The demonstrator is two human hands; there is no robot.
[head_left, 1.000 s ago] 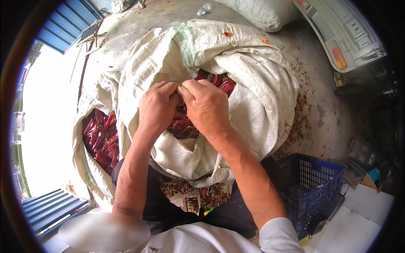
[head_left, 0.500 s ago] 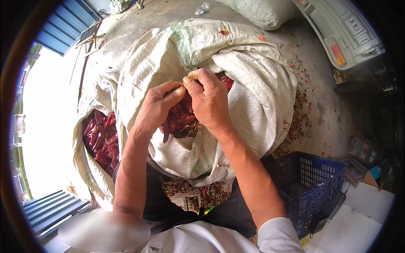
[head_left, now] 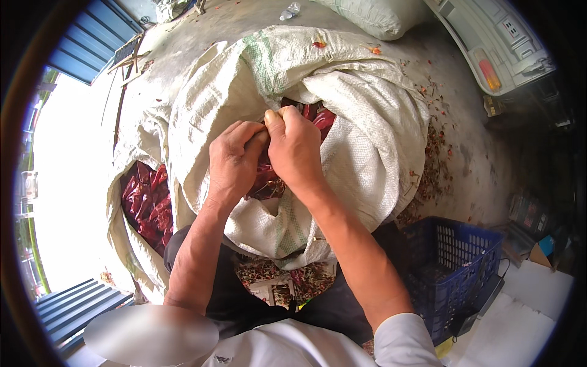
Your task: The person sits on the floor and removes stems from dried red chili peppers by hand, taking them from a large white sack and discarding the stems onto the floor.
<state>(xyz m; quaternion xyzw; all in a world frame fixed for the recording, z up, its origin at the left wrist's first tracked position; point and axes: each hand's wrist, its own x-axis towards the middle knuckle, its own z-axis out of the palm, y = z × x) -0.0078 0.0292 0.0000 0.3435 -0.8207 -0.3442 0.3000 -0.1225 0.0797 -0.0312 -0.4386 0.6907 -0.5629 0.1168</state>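
Observation:
Over the mouth of a large white woven sack [head_left: 367, 153], my two hands meet with their fingertips together. My left hand [head_left: 235, 156] is closed, its thumb and fingers bent inward. Thumb against forefinger, my right hand [head_left: 295, 144] pinches at the same spot. They seem to share one dried red chili, largely hidden by the fingers. Below and behind them, dried red chilies [head_left: 267, 183] fill the sack's opening. A second white sack [head_left: 122, 248] at the left also holds dried red chilies [head_left: 147, 205].
A blue plastic crate [head_left: 455, 251] stands at my right. Chili stems and bits [head_left: 433, 165] litter the floor beside the sack, and more scraps [head_left: 315, 281] lie between my legs. A full white sack [head_left: 373, 15] and a vehicle's rear [head_left: 483, 43] are farther off.
My hands have come down slightly and rolled inward. The chili tip that hung below my left hand is out of sight. More chilies show beyond my right hand.

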